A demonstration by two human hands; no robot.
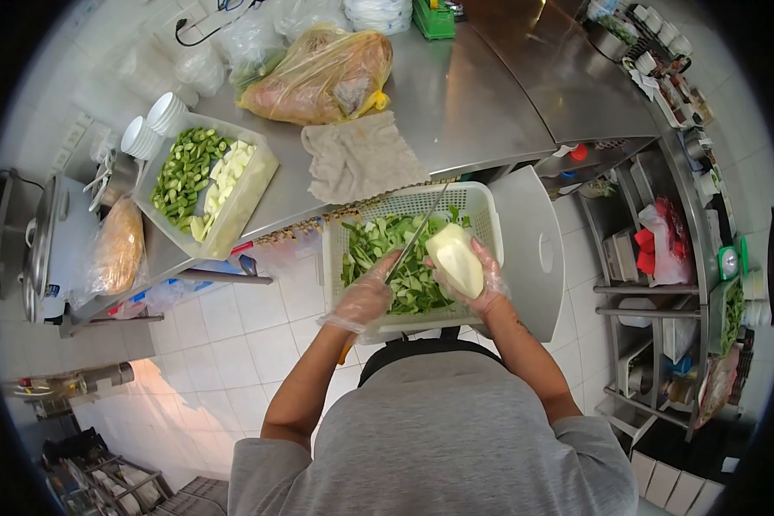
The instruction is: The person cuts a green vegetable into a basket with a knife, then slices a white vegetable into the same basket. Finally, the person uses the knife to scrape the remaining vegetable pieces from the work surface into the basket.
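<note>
My left hand (363, 297), in a clear plastic glove, is closed round a knife. The long, narrow blade of the knife (419, 228) points up and to the right. In my gloved right hand (488, 279) rests a large, pale, peeled vegetable (457, 260) with a lighter flat face, the fingers wrapped round its right side. The blade lies just left of the vegetable. Below both hands stands a white perforated basket (488, 199) holding cut green leaves (377, 245).
A plastic tub (254, 193) of chopped green and pale vegetables sits on the steel counter (456, 95). Beside it are a grey cloth (361, 159) and a filled yellowish bag (318, 77). Steel shelves (654, 292) stand at the right.
</note>
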